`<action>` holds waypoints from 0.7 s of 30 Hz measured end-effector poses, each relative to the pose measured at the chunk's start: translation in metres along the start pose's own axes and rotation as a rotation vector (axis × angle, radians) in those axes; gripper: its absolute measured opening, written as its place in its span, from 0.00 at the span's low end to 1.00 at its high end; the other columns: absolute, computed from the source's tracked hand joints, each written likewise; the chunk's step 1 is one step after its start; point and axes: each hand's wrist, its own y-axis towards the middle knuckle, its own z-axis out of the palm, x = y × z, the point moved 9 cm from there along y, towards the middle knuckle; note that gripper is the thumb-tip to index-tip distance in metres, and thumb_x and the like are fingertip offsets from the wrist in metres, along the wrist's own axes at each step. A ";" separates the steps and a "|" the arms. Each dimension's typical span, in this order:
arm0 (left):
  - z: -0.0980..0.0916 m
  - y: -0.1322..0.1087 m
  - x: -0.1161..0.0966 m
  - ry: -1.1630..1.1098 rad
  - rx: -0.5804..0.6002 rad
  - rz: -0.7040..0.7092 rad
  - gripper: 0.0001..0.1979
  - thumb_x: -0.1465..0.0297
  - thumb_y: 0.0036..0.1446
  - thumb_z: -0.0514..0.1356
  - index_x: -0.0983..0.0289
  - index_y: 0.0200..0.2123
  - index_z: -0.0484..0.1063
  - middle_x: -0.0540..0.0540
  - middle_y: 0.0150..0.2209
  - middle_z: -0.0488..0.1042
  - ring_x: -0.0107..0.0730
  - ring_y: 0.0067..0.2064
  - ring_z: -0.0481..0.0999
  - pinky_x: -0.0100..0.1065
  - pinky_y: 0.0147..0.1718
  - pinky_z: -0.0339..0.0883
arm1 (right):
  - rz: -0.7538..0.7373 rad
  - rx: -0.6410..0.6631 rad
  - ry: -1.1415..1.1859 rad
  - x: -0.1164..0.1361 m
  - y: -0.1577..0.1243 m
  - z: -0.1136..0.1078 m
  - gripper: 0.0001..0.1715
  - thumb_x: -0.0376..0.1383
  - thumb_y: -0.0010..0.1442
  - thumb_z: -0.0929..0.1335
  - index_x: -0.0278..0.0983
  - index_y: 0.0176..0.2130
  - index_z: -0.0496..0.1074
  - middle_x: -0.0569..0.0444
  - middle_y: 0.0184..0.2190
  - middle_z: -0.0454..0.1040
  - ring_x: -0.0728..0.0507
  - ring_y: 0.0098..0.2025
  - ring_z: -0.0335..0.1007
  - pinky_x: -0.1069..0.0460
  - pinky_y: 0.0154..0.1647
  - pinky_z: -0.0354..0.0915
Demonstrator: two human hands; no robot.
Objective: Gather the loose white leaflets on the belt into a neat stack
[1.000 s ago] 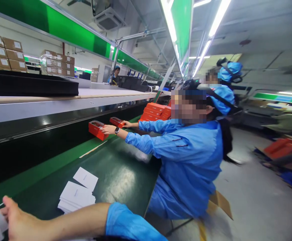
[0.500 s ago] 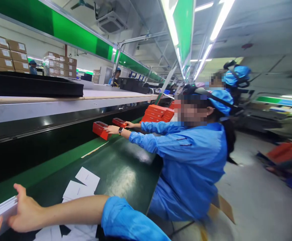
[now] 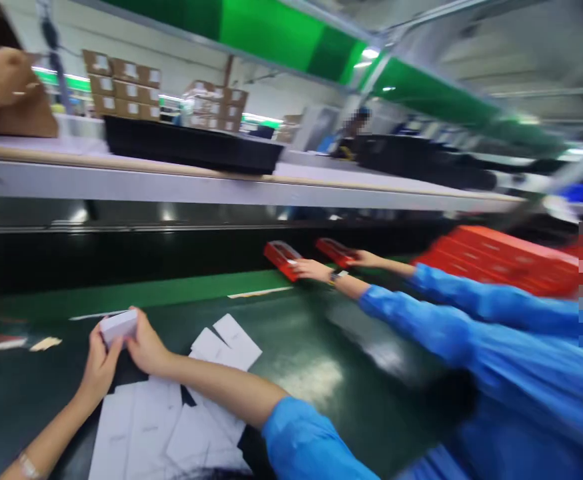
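Note:
Between my two hands is a small stack of white cards or leaflets [image 3: 120,327], held above the dark green work surface [image 3: 291,427]. My left hand [image 3: 100,357] grips its left side, fingers and thumb closed around it. On the other side my right hand [image 3: 144,343] grips it too, the thumb near the lower edge. Below and to the right of my hands lie spread white leaflets [image 3: 136,427] with small print too blurred to read. A few more loose leaflets [image 3: 234,340] fan out beyond my right forearm.
At right, a co-worker's hands [image 3: 314,269] touch two red boxes [image 3: 282,259] on the green strip. Stacked red boxes [image 3: 496,260] stand behind that person's arms. A white shelf [image 3: 196,187] bearing a black tray [image 3: 191,147] runs across in front of me.
My view has swung left, so the co-worker now sits at the right edge. Both my hands have come into full view on the white stack, which was partly cut off at the left edge.

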 end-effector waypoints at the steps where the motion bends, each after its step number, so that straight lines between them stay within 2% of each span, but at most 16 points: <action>1: 0.001 -0.001 0.000 -0.015 0.000 0.013 0.30 0.56 0.59 0.49 0.64 0.58 0.43 0.63 0.57 0.53 0.41 0.60 0.56 0.40 0.60 0.52 | 0.009 0.021 0.035 -0.001 -0.001 0.001 0.41 0.24 0.51 0.61 0.25 0.61 0.43 0.40 0.57 0.55 0.45 0.59 0.54 0.50 0.62 0.53; 4: 0.007 -0.003 -0.004 0.008 -0.001 0.033 0.28 0.59 0.60 0.48 0.66 0.58 0.44 0.64 0.56 0.53 0.41 0.59 0.55 0.41 0.60 0.49 | 0.046 0.096 0.106 -0.002 -0.004 0.006 0.43 0.24 0.52 0.60 0.27 0.62 0.37 0.39 0.58 0.53 0.46 0.59 0.54 0.48 0.62 0.52; 8: 0.004 -0.007 -0.009 0.040 -0.040 0.043 0.27 0.60 0.62 0.45 0.68 0.60 0.44 0.65 0.55 0.55 0.38 0.58 0.56 0.41 0.59 0.50 | 0.103 0.134 0.044 -0.004 -0.006 0.001 0.34 0.27 0.57 0.60 0.32 0.60 0.45 0.44 0.54 0.59 0.46 0.54 0.60 0.48 0.58 0.58; 10: -0.001 -0.006 -0.011 0.032 -0.037 0.060 0.24 0.60 0.62 0.45 0.69 0.56 0.53 0.64 0.51 0.61 0.37 0.54 0.62 0.40 0.55 0.55 | 0.140 0.166 -0.036 -0.006 -0.005 -0.002 0.25 0.30 0.60 0.59 0.32 0.56 0.52 0.45 0.49 0.65 0.45 0.48 0.65 0.48 0.51 0.62; 12: -0.007 -0.002 -0.013 0.021 -0.016 0.056 0.20 0.60 0.60 0.47 0.69 0.48 0.62 0.62 0.44 0.65 0.36 0.47 0.66 0.38 0.50 0.59 | 0.182 0.199 -0.098 -0.009 -0.004 -0.004 0.18 0.31 0.60 0.60 0.32 0.51 0.57 0.46 0.43 0.68 0.43 0.43 0.67 0.48 0.46 0.64; 14: -0.016 0.003 -0.015 0.007 -0.004 0.017 0.19 0.60 0.57 0.50 0.69 0.42 0.66 0.61 0.40 0.67 0.36 0.43 0.67 0.38 0.47 0.61 | 0.205 0.222 -0.129 -0.010 -0.002 -0.005 0.15 0.31 0.60 0.61 0.31 0.48 0.59 0.46 0.40 0.69 0.43 0.41 0.67 0.48 0.44 0.63; 17: -0.033 0.010 -0.019 -0.065 0.042 -0.107 0.22 0.57 0.50 0.54 0.70 0.41 0.67 0.61 0.39 0.70 0.36 0.41 0.69 0.37 0.44 0.63 | 0.173 0.289 -0.044 0.000 0.001 0.000 0.18 0.34 0.60 0.62 0.32 0.50 0.59 0.47 0.41 0.69 0.45 0.42 0.67 0.50 0.45 0.64; 19: -0.050 0.013 -0.019 -0.125 0.091 -0.233 0.27 0.54 0.46 0.56 0.71 0.42 0.66 0.61 0.39 0.71 0.37 0.40 0.72 0.36 0.41 0.66 | 0.141 0.345 0.037 0.012 0.000 0.001 0.25 0.38 0.60 0.63 0.34 0.55 0.58 0.48 0.44 0.68 0.46 0.44 0.67 0.51 0.46 0.64; 21: -0.075 0.008 -0.016 -0.152 0.122 -0.362 0.28 0.53 0.43 0.58 0.71 0.40 0.66 0.62 0.37 0.72 0.38 0.38 0.73 0.34 0.35 0.67 | 0.116 0.397 -0.007 0.022 -0.007 -0.001 0.34 0.42 0.58 0.64 0.34 0.61 0.54 0.46 0.49 0.66 0.45 0.47 0.66 0.49 0.49 0.64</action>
